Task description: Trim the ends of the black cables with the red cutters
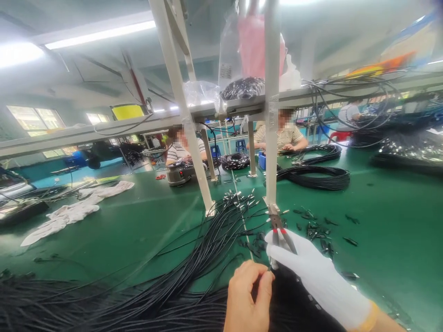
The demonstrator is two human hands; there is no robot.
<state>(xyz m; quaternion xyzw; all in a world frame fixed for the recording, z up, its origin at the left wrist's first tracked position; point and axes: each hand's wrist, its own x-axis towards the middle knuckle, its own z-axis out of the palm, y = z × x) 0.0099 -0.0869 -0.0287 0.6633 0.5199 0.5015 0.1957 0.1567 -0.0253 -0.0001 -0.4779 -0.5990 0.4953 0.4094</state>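
Note:
My right hand (313, 272), in a white glove, grips a pair of red-handled pliers (278, 230) whose jaws point away from me. My bare left hand (247, 295) is closed in a pinch just left of it, holding the end of a thin black cable (268, 269) near the plier handles. A large bundle of black cables (194, 263) with metal-tipped ends fans out across the green table (380, 221) in front of my hands. Small black cut pieces (316, 230) lie scattered to the right of the pliers.
White metal frame posts (272, 138) stand on the table just beyond the pliers and carry a shelf with bags. Coiled black cables (314, 177) lie farther back. White cloth (74, 210) lies at left. Two people sit working across the table.

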